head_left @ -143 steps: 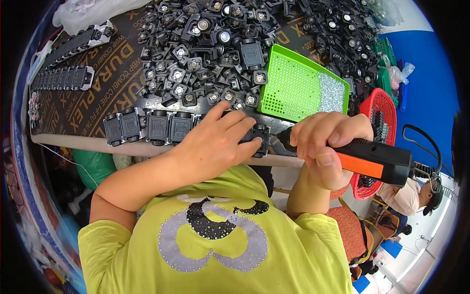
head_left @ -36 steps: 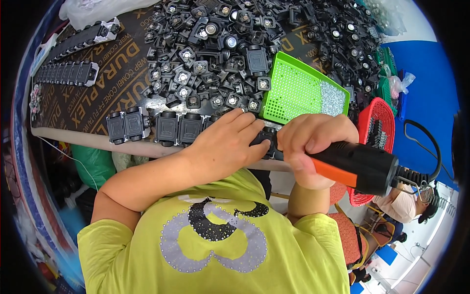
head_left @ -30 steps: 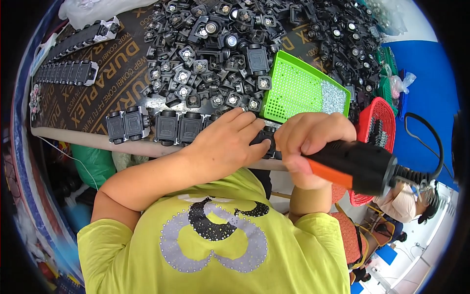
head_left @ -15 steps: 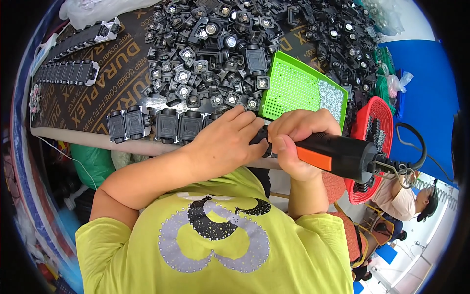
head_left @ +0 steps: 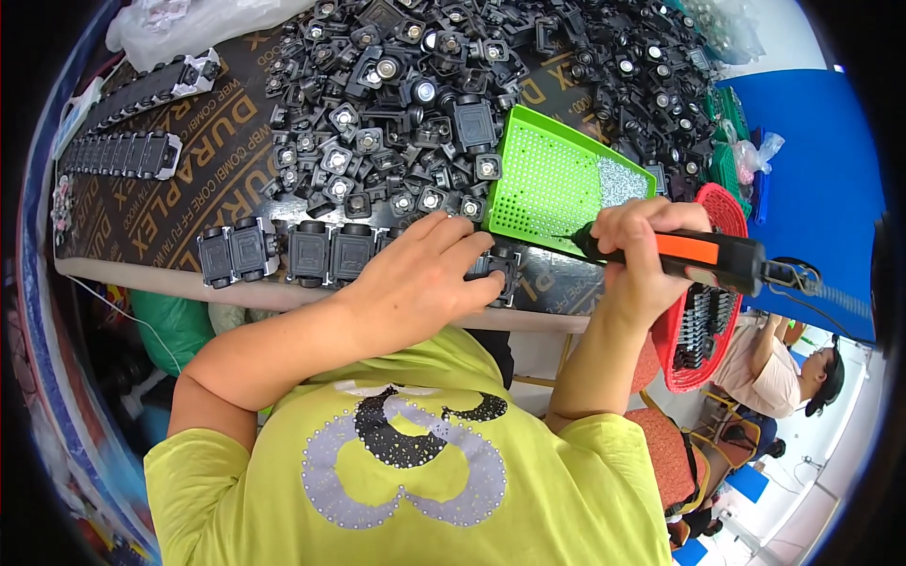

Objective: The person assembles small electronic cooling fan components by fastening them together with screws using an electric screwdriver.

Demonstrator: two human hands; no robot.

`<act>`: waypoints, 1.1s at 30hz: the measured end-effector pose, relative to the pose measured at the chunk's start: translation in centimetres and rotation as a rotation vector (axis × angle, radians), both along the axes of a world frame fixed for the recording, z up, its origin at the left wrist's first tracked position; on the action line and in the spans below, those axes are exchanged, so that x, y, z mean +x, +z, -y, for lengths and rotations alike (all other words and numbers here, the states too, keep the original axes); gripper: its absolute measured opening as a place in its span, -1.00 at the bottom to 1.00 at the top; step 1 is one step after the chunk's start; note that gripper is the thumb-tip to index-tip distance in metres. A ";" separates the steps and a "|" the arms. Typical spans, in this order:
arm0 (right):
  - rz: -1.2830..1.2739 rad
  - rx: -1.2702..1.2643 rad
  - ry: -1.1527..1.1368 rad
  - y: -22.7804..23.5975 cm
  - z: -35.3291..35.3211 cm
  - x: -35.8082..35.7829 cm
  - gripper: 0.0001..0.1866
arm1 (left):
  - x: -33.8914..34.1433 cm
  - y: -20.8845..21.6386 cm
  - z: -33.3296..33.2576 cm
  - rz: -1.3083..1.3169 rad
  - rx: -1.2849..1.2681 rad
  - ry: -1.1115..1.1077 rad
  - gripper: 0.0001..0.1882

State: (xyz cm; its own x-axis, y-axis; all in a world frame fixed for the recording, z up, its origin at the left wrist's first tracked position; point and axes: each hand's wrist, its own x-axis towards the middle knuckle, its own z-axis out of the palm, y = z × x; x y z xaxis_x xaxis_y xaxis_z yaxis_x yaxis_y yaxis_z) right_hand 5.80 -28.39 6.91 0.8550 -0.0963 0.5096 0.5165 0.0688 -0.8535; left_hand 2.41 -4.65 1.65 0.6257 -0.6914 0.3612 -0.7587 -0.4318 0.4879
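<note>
The left hand (head_left: 415, 274) lies palm-down, fingers spread over a row of black plastic housings (head_left: 321, 253) at the bench edge, pressing the end one beneath its fingertips. The right hand (head_left: 642, 259) grips a black-and-orange electric screwdriver (head_left: 703, 257), its tip pointing left over the green perforated tray (head_left: 547, 179) just beyond the left fingers. A heap of loose black parts (head_left: 406, 94) lies farther ahead.
</note>
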 end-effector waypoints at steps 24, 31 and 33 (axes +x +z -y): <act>0.020 0.110 0.058 0.0 0.5 -0.4 -0.69 | -0.1 -0.4 0.4 0.005 -0.001 0.032 -0.58; -0.092 0.295 0.389 2.5 -1.5 -4.2 -0.62 | -0.5 -0.3 0.4 -0.014 0.011 0.075 -0.55; -0.095 0.194 0.329 2.2 -2.2 -4.8 -0.59 | -0.4 -0.1 0.4 -0.026 0.007 0.071 -0.55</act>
